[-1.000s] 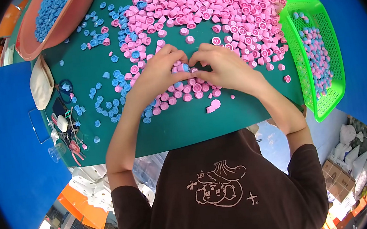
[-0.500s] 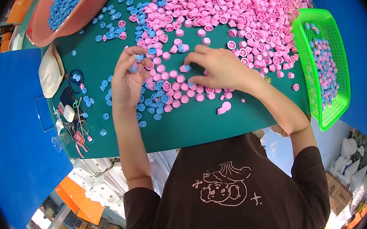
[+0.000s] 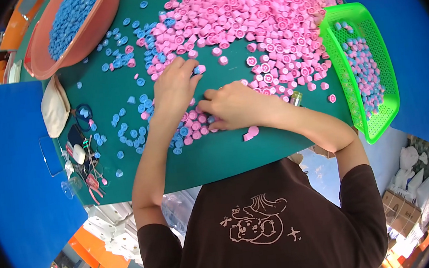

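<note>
Left hand [image 3: 174, 83] curls its fingers right by a pink-and-blue piece [image 3: 200, 69] on the green table [image 3: 202, 170]; gripping or not, I can't tell. Right hand [image 3: 236, 104] bends low over pink cups [image 3: 194, 125], its grip hidden too. Light fingertip pinches suit such small pieces.

we see a green tabletop [image 3: 192, 171] bearing a broad, dense heap of pink cup-shaped pieces [image 3: 244, 15] over its far middle and right, with loose ones scattered nearer us. along the heap's left side we find blue caps [image 3: 126, 135], strewn singly and in small clusters, and beyond them a salmon-coloured bowl [image 3: 110, 28] at the far left. down the left edge we make out a cream pouch [image 3: 55, 109], a white case [image 3: 78, 154] and pink-handled pliers [image 3: 92, 183], while a green basket [image 3: 389, 73] sits at the right edge.
</note>
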The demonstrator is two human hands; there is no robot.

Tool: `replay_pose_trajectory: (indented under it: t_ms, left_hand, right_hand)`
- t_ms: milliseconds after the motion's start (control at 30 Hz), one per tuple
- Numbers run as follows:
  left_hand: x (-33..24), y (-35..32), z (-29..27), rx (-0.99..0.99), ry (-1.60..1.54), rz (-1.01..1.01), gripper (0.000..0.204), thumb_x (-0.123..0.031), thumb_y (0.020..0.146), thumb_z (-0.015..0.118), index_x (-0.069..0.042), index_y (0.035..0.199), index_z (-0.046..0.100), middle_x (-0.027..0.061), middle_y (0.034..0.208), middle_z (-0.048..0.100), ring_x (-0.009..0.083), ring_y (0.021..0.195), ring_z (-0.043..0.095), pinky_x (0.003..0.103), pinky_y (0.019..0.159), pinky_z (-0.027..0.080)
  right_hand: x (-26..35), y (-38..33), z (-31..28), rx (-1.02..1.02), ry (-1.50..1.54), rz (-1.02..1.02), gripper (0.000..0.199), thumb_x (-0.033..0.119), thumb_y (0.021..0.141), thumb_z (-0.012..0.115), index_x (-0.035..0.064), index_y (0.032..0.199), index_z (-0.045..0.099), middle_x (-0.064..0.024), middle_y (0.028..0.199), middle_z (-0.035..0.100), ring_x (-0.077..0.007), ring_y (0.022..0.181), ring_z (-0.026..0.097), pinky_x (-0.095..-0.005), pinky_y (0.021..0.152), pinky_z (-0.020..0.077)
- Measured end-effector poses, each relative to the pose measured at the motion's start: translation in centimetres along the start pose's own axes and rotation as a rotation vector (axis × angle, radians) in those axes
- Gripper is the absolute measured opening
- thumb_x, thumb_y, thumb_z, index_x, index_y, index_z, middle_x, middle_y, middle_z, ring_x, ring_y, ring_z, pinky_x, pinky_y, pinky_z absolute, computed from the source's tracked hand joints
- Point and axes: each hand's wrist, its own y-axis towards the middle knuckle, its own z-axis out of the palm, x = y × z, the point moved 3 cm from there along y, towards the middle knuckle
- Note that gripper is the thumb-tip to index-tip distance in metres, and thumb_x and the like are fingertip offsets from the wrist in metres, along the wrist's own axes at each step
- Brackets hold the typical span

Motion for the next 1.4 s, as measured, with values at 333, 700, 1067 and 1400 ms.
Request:
replay_pose_trajectory:
  t_ms: [333,700,1067,1400]
  left_hand:
    - [2.3,0.2,-1.9,-0.068,-0.972,-0.328,0.026,-0.016,0.090,0.064,0.000,0.111,0.061,-0.0020,0.067,0.053,0.0058,0.050,0.043,0.020,0.042,0.034]
    - [2.8,1.1,-2.4,0.144,-2.213,-0.397,0.032,-0.029,0.103,0.042,-0.001,0.115,0.052,0.0137,0.101,0.057,0.0113,0.061,0.041,0.019,0.040,0.029]
    - [0.1,3.5,-0.9,0.192,-2.379,-0.574,0.025,-0.028,0.101,0.046,-0.008,0.113,0.056,0.0087,0.101,0.057,0.0148,0.075,0.043,0.024,0.057,0.037]
    - [-5.3,6.4,0.1,0.190,-2.428,-0.524,0.033,-0.040,0.101,0.046,-0.010,0.096,0.058,-0.0020,0.064,0.038,0.0088,0.052,0.034,0.022,0.037,0.024]
  right_hand:
    - [-2.0,0.4,2.4,-0.336,-0.202,-0.209,0.034,0.040,0.085,0.065,0.0083,0.085,0.054,-0.0074,0.073,0.054,-0.0234,0.055,0.062,-0.0372,0.047,0.0490]
    - [-3.3,0.7,1.8,-0.387,-0.241,-0.322,0.040,0.047,0.081,0.067,0.0102,0.089,0.054,-0.0051,0.075,0.052,-0.0217,0.058,0.061,-0.0344,0.048,0.0466]
    - [-3.3,1.7,0.9,-0.318,-0.217,-0.371,0.035,0.038,0.077,0.071,0.0087,0.089,0.057,-0.0050,0.072,0.057,-0.0237,0.068,0.064,-0.0369,0.057,0.0494]
    - [-6.0,-8.3,-4.2,-0.508,1.956,0.222,0.025,0.034,0.093,0.061,0.0089,0.096,0.061,-0.0038,0.069,0.060,-0.0084,0.044,0.048,-0.0186,0.036,0.0307]
